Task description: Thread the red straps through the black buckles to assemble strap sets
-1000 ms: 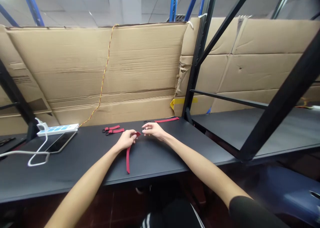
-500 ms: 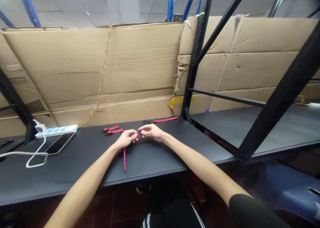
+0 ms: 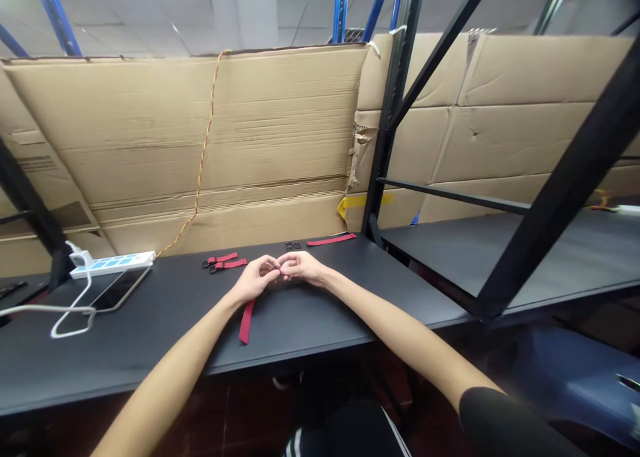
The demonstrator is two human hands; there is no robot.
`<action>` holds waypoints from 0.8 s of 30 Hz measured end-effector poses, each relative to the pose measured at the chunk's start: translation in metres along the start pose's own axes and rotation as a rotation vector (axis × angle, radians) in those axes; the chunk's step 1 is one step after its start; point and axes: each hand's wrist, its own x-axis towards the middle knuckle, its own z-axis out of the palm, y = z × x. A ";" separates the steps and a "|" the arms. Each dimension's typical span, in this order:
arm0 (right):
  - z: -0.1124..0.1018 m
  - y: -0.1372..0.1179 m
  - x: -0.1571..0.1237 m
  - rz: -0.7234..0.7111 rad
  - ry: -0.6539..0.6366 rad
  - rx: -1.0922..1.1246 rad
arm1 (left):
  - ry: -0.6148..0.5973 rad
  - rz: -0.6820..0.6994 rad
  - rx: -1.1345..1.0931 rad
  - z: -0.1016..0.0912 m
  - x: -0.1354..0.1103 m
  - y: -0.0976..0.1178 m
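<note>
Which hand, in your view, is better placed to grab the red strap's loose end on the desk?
Probably the left hand: the red strap's loose end runs directly below it; the right hand sits farther across.

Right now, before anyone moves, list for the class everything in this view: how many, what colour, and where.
black desk: one, black, under the hands
red strap: one, red, running from the left hand toward the near edge
clipped straps: two, red with black clips, left of the hands
loose strap: one, red, far desk edge
small buckles: count unclear, black, far desk edge
power strip: one, white and blue, left side
smartphone: one, dark, beside the power strip
white cable: one, white, looped far left
cardboard sheets: several, tan, behind the desk
left hand: one, over the red strap's upper end
right hand: one, fingertips against the left hand's
</note>
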 end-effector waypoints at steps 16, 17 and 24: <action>0.007 0.000 0.001 -0.116 0.082 -0.087 | 0.297 0.072 0.251 -0.004 0.002 -0.004; 0.009 0.000 0.001 -0.124 0.084 -0.099 | 0.317 0.066 0.264 -0.004 0.002 -0.005; 0.014 -0.001 -0.002 -0.127 0.059 -0.105 | 0.350 0.026 0.266 -0.004 0.001 -0.003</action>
